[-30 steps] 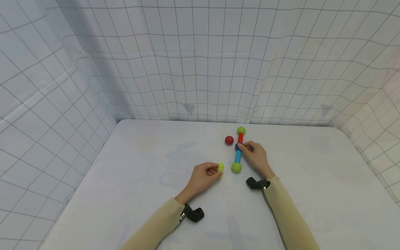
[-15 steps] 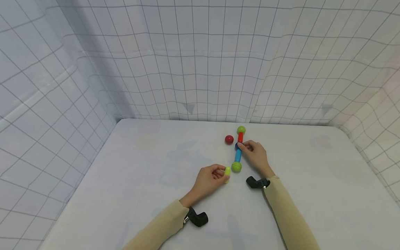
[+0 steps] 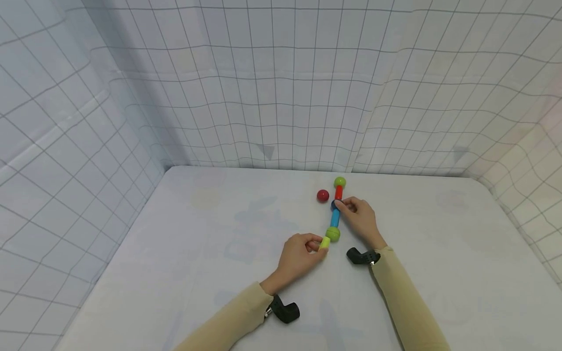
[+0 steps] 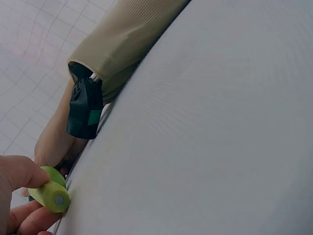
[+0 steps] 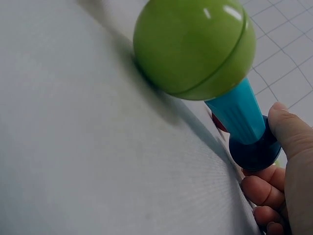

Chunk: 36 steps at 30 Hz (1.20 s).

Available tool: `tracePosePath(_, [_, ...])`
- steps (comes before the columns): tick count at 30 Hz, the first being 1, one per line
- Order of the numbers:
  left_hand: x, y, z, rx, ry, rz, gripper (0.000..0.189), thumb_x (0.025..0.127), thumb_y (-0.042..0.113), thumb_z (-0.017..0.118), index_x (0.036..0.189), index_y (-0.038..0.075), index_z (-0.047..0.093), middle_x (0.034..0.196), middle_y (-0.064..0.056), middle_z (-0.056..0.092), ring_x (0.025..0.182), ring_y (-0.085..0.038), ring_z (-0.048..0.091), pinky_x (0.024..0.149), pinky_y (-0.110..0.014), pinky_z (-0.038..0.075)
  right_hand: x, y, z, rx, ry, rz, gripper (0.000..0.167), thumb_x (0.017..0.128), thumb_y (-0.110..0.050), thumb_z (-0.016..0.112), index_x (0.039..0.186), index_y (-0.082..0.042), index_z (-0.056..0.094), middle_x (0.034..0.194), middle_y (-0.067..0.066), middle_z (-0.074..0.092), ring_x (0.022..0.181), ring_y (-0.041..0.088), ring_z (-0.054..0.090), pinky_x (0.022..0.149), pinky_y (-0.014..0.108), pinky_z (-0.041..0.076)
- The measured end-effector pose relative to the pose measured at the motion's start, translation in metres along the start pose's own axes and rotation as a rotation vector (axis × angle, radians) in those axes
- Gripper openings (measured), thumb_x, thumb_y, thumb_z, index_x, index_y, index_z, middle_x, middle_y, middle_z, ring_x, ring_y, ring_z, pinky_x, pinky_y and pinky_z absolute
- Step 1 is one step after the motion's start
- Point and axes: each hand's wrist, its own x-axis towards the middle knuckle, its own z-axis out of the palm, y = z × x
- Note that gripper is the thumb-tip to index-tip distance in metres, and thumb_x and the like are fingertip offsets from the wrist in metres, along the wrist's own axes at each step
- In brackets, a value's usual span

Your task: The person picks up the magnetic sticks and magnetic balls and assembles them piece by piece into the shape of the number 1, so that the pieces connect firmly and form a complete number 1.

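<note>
Downward head and close wrist views share one green ball (image 5: 193, 49).

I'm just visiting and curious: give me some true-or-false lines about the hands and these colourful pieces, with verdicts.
1. The left hand holds the yellow-green stick. True.
2. The red ball lies apart from the row of pieces. True.
3. The right hand grips the red ball. False: it grips the dark blue ball.
4. The light blue stick sits between the dark blue ball and a green ball. True.
5. The red stick is nearer the person than the light blue stick. False: it is farther away.
</note>
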Motion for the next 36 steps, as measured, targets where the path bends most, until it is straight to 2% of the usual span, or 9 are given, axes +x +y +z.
tracePosePath(11, [-0.002, 0.011, 0.006, 0.066, 0.032, -0.027, 0.022, 0.079, 0.025, 0.075, 0.096, 0.012, 0.074, 0.069, 0.013, 0.062, 0.063, -0.005, 0.045, 0.054, -0.021, 0.036, 0.000, -0.002, -0.001, 0.017, -0.003, 0.005, 0.040, 0.091, -0.044, 0.061, 0.098, -0.005, 0.068, 0.079, 0.007, 0.056, 0.078, 0.021, 0.044, 0.067, 0.033, 0.032])
tracePosePath(19, [-0.002, 0.012, 0.011, 0.108, 0.058, -0.026, 0.020, 0.077, 0.026, 0.074, 0.093, 0.013, 0.074, 0.066, 0.014, 0.060, 0.067, -0.006, 0.049, 0.055, -0.021, 0.037, 0.000, 0.000, 0.000, 0.021, -0.004, 0.006, 0.041, 0.091, -0.045, 0.061, 0.096, -0.005, 0.068, 0.079, 0.008, 0.055, 0.079, 0.022, 0.045, 0.068, 0.034, 0.033])
tracePosePath(26, [-0.002, 0.014, 0.014, 0.143, 0.078, -0.043, 0.021, 0.077, 0.027, 0.073, 0.093, 0.015, 0.074, 0.064, 0.016, 0.060, 0.067, -0.007, 0.050, 0.068, -0.025, 0.045, 0.000, 0.001, 0.000, 0.027, 0.001, 0.005, 0.041, 0.090, -0.046, 0.062, 0.096, -0.005, 0.068, 0.079, 0.008, 0.056, 0.078, 0.021, 0.044, 0.068, 0.034, 0.032])
tracePosePath(32, [-0.002, 0.018, 0.013, 0.129, 0.078, -0.071, 0.021, 0.076, 0.026, 0.072, 0.093, 0.014, 0.074, 0.063, 0.016, 0.060, 0.066, -0.006, 0.049, 0.057, -0.022, 0.039, 0.001, 0.001, 0.000, 0.020, 0.001, 0.004, 0.042, 0.090, -0.047, 0.061, 0.096, -0.006, 0.068, 0.079, 0.007, 0.056, 0.078, 0.021, 0.045, 0.068, 0.034, 0.033])
tracePosePath(36, [-0.003, 0.019, 0.012, 0.111, 0.076, -0.084, 0.021, 0.076, 0.024, 0.072, 0.094, 0.012, 0.074, 0.063, 0.015, 0.060, 0.065, -0.006, 0.048, 0.058, -0.022, 0.040, 0.001, 0.002, 0.000, 0.024, -0.001, 0.003, 0.042, 0.090, -0.047, 0.061, 0.095, -0.006, 0.067, 0.079, 0.007, 0.056, 0.079, 0.022, 0.045, 0.068, 0.034, 0.033])
